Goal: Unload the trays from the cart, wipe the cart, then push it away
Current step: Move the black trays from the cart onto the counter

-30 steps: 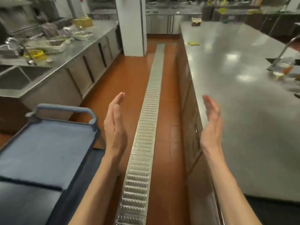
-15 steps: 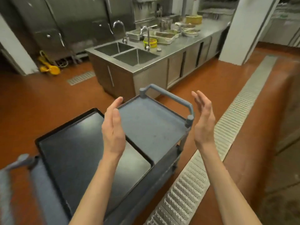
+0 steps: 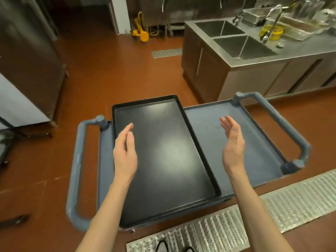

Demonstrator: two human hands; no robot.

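Tray (image 3: 163, 153) lay on the left part of the cart's (image 3: 236, 142) top shelf; right part bare. Handle at each end of the cart. Floor drain grate (image 3: 272, 210) ran along its near side. Double sink (image 3: 234, 39) in the counter (image 3: 300, 50) stood behind, to the right.

Black rimmed tray (image 3: 169, 153) flat on left half of blue-grey cart (image 3: 232, 142); right half bare.
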